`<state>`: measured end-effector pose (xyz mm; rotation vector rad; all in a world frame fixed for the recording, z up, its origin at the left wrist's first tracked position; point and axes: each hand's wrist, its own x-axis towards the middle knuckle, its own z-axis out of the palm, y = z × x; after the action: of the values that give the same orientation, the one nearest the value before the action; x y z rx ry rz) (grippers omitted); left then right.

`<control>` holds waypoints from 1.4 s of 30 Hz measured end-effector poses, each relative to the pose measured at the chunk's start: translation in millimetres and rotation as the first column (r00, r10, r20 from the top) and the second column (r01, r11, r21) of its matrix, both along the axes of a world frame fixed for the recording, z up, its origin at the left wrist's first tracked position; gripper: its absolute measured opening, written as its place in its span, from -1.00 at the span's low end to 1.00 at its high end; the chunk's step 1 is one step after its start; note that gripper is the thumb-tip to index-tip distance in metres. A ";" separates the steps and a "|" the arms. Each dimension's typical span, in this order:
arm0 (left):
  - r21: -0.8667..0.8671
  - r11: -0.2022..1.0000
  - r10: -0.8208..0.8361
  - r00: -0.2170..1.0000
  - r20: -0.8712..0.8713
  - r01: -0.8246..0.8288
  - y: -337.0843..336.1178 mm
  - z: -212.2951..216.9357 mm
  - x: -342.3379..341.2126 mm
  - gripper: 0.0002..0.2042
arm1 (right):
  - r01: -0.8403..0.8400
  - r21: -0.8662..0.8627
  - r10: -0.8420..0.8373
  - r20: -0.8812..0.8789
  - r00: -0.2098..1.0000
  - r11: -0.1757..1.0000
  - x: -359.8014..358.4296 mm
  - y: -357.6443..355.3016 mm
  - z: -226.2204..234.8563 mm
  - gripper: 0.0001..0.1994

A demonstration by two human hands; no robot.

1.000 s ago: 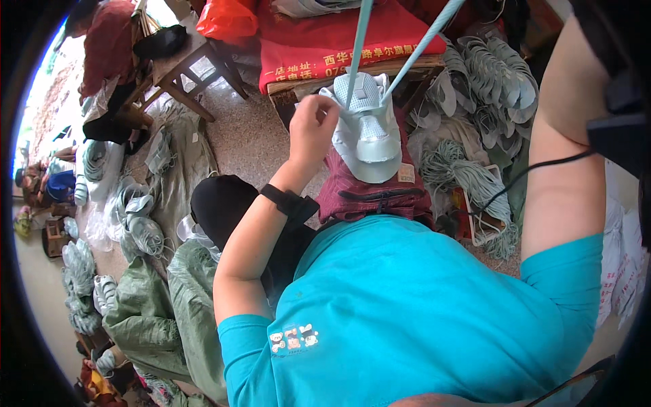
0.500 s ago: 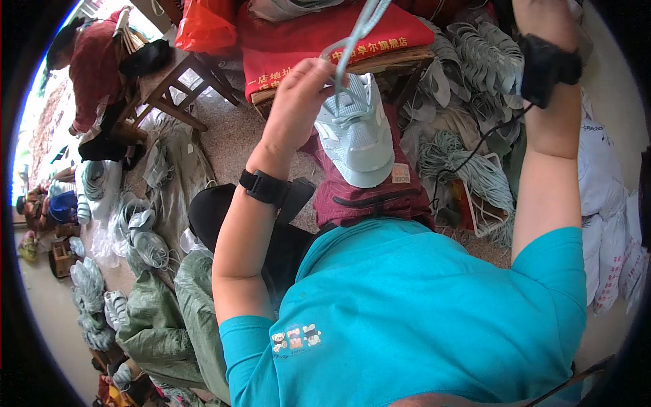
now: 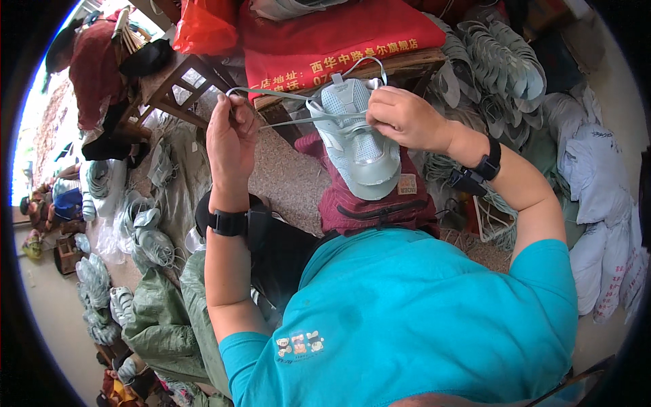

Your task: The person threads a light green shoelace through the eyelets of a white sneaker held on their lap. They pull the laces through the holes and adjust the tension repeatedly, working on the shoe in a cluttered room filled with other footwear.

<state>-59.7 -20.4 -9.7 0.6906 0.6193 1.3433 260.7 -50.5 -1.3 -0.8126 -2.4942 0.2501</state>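
A pale mint sneaker (image 3: 371,166) rests toe toward me on a maroon cloth (image 3: 349,205) over my lap. Its light shoelace (image 3: 288,121) runs through the eyelets, with one loop arching behind the tongue. To the left of the shoe, my left hand (image 3: 232,132) is closed, pinching the lace so that it stretches out sideways. My right hand (image 3: 410,122) is closed too, its fingertips gripping lace right over the shoe's throat. Its curled fingers hide part of the lacing. Black bands circle both wrists.
Beyond the shoe is a wooden bench (image 3: 420,64) draped with a red cloth bag (image 3: 339,34). Stacked shoe uppers (image 3: 502,61) and white sacks (image 3: 597,183) fill the right side. At left are a wooden stool (image 3: 180,88), green sacks (image 3: 159,319) and a person (image 3: 98,74) in red.
My right hand has come down from the far right and now grips the lace at the shoe. My left hand has moved left, drawing lace sideways instead of upward.
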 end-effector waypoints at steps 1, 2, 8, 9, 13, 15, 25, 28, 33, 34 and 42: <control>-0.022 1.000 0.016 1.000 -0.007 -0.016 -3.1 -0.8 -0.3 -0.71 | 0.046 0.022 -0.045 -0.040 0.998 0.999 -0.9 -0.9 -1.5 -0.83; -0.062 0.998 0.026 1.000 -0.004 -0.026 -5.1 -2.5 -2.0 -0.72 | 0.093 0.043 -0.089 -0.081 0.993 0.995 -2.6 -3.0 -3.2 -0.84; -0.047 0.992 0.120 0.993 0.003 -0.120 3.9 0.5 -63.3 -0.82 | 0.065 0.350 -0.092 0.060 0.994 0.934 35.7 0.6 -39.8 -0.85; -0.040 0.998 0.054 0.992 0.112 -0.050 3.6 11.5 -70.3 -0.81 | 0.065 0.338 -0.107 0.107 0.989 0.939 50.5 3.8 -44.2 -0.85; 0.054 0.977 0.209 0.978 -0.010 -0.208 1.6 52.0 -82.6 -0.79 | 0.253 -0.662 -0.669 -0.504 0.547 0.706 102.5 17.8 -13.7 -0.80; 0.094 0.973 0.214 0.977 -0.006 -0.212 8.4 61.0 -95.2 -0.79 | -0.006 -0.640 -0.612 -0.737 0.286 0.768 169.4 34.3 22.2 -0.79; 0.023 0.897 0.441 0.898 0.013 -0.441 22.1 33.0 -199.4 -0.80 | 0.495 -0.418 -0.462 -0.886 -0.037 0.762 338.9 35.3 103.2 -0.72; -0.024 0.794 0.590 0.779 -0.214 -0.608 23.9 9.9 -198.3 -0.83 | 0.531 -0.588 -0.778 -0.570 0.262 0.610 278.6 30.7 73.6 -0.37; 0.164 0.879 0.447 0.652 -0.613 -0.448 14.2 -21.6 -94.5 -0.77 | 0.262 -0.833 -0.795 -0.297 0.529 0.486 122.5 9.6 10.9 -0.67; 0.219 0.917 0.388 0.616 -0.686 -0.334 8.8 -24.3 -63.9 -0.77 | 0.184 -0.862 -0.767 -0.299 0.567 0.473 103.2 8.2 -0.1 -0.73; -0.003 0.994 -0.096 0.843 -0.529 0.112 -35.6 -41.8 71.0 -0.77 | 0.194 -0.778 -0.539 -0.211 0.815 0.598 24.9 -6.4 -37.3 -0.85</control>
<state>11.2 -56.0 -51.5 1.1206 0.9890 1.0565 285.6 -56.9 -38.6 -1.3981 -1.6835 1.1941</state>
